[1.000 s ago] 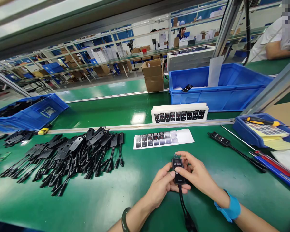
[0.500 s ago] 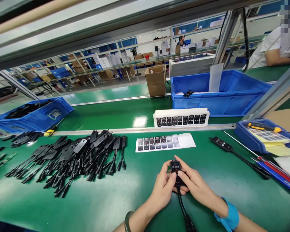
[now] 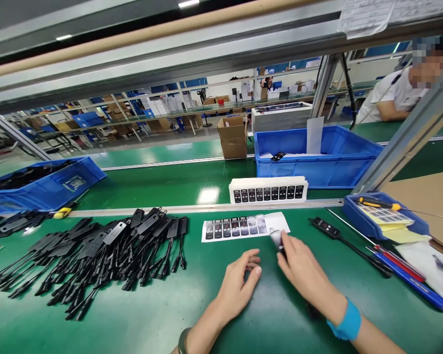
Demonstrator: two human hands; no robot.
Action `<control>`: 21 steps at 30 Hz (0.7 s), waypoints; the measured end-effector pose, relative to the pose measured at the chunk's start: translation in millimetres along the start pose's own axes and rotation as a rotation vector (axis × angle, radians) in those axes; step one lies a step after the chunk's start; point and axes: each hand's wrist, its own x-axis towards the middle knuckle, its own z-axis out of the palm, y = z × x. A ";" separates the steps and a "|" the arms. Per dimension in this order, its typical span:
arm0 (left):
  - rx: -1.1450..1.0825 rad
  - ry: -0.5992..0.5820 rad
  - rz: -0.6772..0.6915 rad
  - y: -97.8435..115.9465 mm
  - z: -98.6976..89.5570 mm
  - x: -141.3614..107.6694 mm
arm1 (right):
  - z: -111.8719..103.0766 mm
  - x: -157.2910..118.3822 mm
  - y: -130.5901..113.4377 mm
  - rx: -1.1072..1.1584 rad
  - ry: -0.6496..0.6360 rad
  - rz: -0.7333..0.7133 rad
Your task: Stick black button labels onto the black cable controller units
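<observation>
My right hand point(image 3: 303, 268) is closed round a black controller point(image 3: 280, 246), whose upper face catches the light; most of it is hidden by the fingers. To its left, my left hand point(image 3: 239, 280) is held over the green table with curved, parted fingers and nothing in it. Just beyond both hands lies a white sticker sheet point(image 3: 280, 222) bearing several black labels. Another black controller with a cable point(image 3: 327, 227) rests to the right of my right hand. A large pile of black controllers with cables point(image 3: 110, 250) covers the table at the left.
Behind the table's metal strip point(image 3: 192, 209) stands a stack of label sheets point(image 3: 268, 181). Blue bins are at the back left point(image 3: 74, 182) and back right point(image 3: 317, 167). A small blue tray point(image 3: 421, 227) and pens point(image 3: 413, 282) lie at the right. A person point(image 3: 391, 96) sits at the far right.
My left hand has let go of the controller and moved slightly left. My right hand has carried the controller up and a little right, tilting it. The view has shifted slightly.
</observation>
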 end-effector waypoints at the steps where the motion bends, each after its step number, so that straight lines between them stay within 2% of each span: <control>1: 0.230 0.055 0.046 -2.2 -7.2 2.5 | -3.3 3.6 11.8 -0.146 -0.003 0.058; 4: 0.692 0.139 0.042 -10.8 -25.0 9.5 | -10.8 12.6 43.9 -0.447 -0.017 0.174; 6: 0.834 0.109 -0.027 -15.1 -30.9 12.5 | -12.8 20.5 56.4 -0.462 0.013 0.180; 9: 0.935 0.065 -0.097 -16.3 -32.1 13.8 | -9.0 41.1 58.6 -0.226 0.018 0.124; 11: 0.970 0.067 -0.115 -14.9 -30.9 13.7 | -1.5 59.3 52.3 -0.064 -0.010 0.059; 15: 1.013 0.081 -0.099 -14.6 -30.0 13.2 | 19.0 91.5 35.0 0.110 -0.006 -0.031; 18: 1.021 0.107 -0.070 -16.3 -30.7 13.3 | 29.0 101.9 26.2 0.217 0.029 -0.034; 21: 1.022 0.140 -0.047 -16.6 -30.4 13.8 | 29.0 100.5 24.5 0.322 0.084 -0.024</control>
